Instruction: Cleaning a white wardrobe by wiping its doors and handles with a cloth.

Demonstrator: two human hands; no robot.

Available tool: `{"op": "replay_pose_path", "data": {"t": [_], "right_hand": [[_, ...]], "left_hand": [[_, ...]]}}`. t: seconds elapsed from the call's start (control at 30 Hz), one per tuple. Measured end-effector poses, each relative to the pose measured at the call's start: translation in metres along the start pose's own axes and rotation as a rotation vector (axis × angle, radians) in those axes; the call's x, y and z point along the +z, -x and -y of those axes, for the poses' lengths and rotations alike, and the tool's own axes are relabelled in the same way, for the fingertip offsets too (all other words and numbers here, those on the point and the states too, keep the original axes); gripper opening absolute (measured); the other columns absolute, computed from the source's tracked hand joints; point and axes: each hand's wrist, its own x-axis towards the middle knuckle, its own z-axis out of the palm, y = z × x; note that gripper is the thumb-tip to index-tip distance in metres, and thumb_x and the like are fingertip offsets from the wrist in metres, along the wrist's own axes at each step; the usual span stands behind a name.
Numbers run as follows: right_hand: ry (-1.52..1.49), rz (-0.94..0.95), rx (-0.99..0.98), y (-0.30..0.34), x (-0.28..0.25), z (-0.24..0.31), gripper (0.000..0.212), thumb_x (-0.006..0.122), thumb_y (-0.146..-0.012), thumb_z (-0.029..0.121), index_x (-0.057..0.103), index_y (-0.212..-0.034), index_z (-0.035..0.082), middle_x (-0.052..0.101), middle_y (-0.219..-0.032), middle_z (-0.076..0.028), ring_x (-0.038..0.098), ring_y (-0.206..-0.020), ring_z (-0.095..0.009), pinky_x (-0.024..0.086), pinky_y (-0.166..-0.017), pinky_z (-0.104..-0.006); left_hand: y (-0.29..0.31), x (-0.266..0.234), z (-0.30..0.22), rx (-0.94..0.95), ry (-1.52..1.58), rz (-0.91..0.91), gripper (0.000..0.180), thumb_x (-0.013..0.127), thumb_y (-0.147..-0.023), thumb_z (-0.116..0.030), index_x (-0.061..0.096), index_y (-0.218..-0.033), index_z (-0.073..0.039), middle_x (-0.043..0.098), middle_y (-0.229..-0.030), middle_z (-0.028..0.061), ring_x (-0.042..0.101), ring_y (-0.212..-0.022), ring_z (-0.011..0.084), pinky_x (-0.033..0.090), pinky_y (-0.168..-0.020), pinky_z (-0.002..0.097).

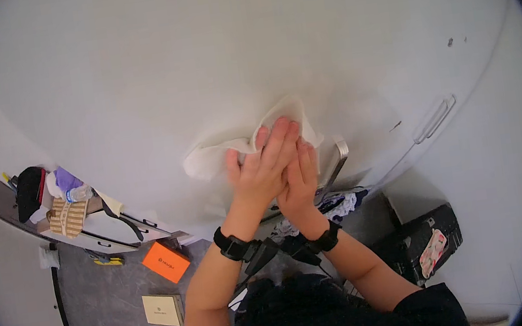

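A white cloth (204, 160) lies bunched against a large white surface (151, 78), with one corner raised in a peak. My left hand (265, 166) presses flat on the cloth, its fingers stretched out and a little apart. Tucked partly beneath it is my right hand (300, 181), also with straight fingers, against the cloth's right part. The left hand covers some of the right hand's fingers, and both hands hide the cloth's middle. Both wrists wear black straps.
Metal handles (437, 120) stick out at the right. A desk with drawers (106, 239) at left carries a black pouch (31, 193) and a plastic bottle (79, 193). An orange box (166, 262) and a cream box (162, 310) lie on the floor. A black case (426, 243) stands lower right.
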Motion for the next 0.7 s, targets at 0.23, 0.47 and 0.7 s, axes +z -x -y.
{"op": "replay_pose_path", "data": {"t": [0.23,0.47,0.7], "right_hand": [[-0.023,0.137,0.025,0.019,0.006,0.007,0.029,0.059,-0.071,0.010,0.059,-0.098,-0.001,0.053,-0.109,-0.016,0.049,-0.102,-0.038,0.040,-0.088,-0.0474],[-0.129,0.205,-0.117,0.065,0.033,0.030,0.032,0.057,-0.068,0.012,0.061,-0.098,0.005,0.056,-0.110,-0.009,0.051,-0.104,-0.028,0.042,-0.085,-0.0417],[-0.312,0.527,-0.172,0.107,0.055,0.055,0.036,0.052,-0.073,0.012,0.058,-0.107,0.006,0.055,-0.112,-0.006,0.050,-0.107,-0.021,0.039,-0.090,-0.0353]], "left_hand": [[0.049,0.008,0.014,0.040,-0.025,0.076,0.039,0.041,-0.085,-0.038,0.050,-0.122,-0.028,0.039,-0.136,-0.0066,0.027,-0.130,0.0183,0.009,-0.101,0.0538],[0.143,0.004,0.047,-0.252,0.111,0.160,0.041,0.054,-0.075,-0.046,0.057,-0.110,-0.024,0.047,-0.127,0.0051,0.032,-0.125,0.0241,0.025,-0.090,0.0507],[0.228,-0.009,0.080,-0.284,0.139,0.617,0.049,0.054,-0.077,-0.042,0.054,-0.114,-0.010,0.054,-0.113,0.0147,0.044,-0.111,0.0381,0.029,-0.087,0.0544]]}}
